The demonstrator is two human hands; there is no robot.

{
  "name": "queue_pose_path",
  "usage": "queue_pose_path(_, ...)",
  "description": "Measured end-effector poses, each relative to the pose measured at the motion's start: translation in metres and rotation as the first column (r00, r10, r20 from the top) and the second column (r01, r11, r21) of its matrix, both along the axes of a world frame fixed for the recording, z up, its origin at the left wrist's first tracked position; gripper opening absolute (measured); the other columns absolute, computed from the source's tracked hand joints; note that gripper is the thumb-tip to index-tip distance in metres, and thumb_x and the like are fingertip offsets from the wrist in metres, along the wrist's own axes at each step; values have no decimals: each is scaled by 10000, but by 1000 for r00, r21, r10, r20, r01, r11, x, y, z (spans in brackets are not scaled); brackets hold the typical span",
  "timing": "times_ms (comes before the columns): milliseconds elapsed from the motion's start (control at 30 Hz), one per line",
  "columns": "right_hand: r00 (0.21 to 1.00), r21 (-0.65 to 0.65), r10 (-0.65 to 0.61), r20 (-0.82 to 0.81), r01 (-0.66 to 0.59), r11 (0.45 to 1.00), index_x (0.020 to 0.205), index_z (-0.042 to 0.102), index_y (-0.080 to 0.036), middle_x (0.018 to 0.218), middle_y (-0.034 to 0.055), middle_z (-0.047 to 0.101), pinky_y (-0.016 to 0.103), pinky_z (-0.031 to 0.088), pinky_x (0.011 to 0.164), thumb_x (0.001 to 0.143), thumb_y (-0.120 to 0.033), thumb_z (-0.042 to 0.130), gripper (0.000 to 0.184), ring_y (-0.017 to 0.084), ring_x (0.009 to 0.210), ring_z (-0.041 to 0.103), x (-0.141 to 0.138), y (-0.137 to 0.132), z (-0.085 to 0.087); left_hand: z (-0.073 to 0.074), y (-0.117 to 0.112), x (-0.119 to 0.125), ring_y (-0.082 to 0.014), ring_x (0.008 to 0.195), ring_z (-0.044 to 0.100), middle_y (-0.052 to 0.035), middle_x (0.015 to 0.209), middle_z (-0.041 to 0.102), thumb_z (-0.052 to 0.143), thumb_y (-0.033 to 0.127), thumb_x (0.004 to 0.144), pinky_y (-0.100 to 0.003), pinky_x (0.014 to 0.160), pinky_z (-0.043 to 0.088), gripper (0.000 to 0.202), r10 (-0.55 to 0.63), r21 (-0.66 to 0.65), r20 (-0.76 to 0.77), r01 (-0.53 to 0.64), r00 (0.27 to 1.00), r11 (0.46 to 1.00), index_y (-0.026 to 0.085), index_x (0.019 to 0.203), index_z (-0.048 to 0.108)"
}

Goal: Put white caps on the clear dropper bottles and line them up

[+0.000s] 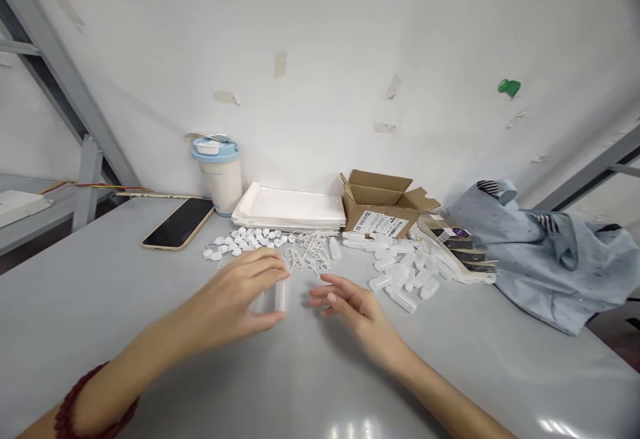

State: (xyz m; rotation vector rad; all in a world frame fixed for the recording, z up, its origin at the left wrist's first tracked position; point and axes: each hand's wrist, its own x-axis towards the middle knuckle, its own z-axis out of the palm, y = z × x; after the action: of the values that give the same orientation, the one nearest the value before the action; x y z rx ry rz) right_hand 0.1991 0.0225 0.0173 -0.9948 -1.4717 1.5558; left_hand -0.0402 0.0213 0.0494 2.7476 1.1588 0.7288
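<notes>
My left hand [240, 296] is closed around a small clear plastic vial [281, 296], held upright just above the grey table [100, 306]. My right hand [350, 302] hovers beside it with fingers spread and nothing in them, fingertips pointing toward the vial. Just beyond my hands lie a cluster of small white caps [245, 240], a tangle of thin white plastic pieces [309, 256] and a pile of clear vials [400, 272].
A phone [179, 223] lies face up at the left, next to a white cup with a blue lid [220, 172]. A stack of white bags [290, 209], an open cardboard box [383, 209] and a blue cloth [545, 252] line the wall.
</notes>
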Motion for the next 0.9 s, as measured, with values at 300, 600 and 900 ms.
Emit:
queue_pose_path(300,978,119,-114,173,94,988,1147,545,-161,1058,132,688,383,516,762,884,-449,508,392,232,910,693,6,6,-1,3,5,-14,-273,1168,480,-65,1113,642,701,280,752,-401,988,421,335,36,-250,-162,-76,986,965,193,1071,645)
queue_pose_path(600,957,184,-113,266,65,981,1192,527,-164,1060,120,687,360,511,741,912,-402,460,373,211,873,692,6,3,-1,2,1,-11,-271,1155,479,-68,1089,625,688,237,727,-376,970,426,321,29,-349,-200,-99,979,932,205,1044,643)
queue_pose_path(900,951,263,-133,278,58,963,1203,524,-179,1028,105,699,346,530,701,934,-354,423,336,195,832,693,8,7,-7,-1,0,-14,-261,1131,488,-64,1087,603,645,207,736,-352,934,430,344,27,-361,-182,-92,983,928,213,1079,616)
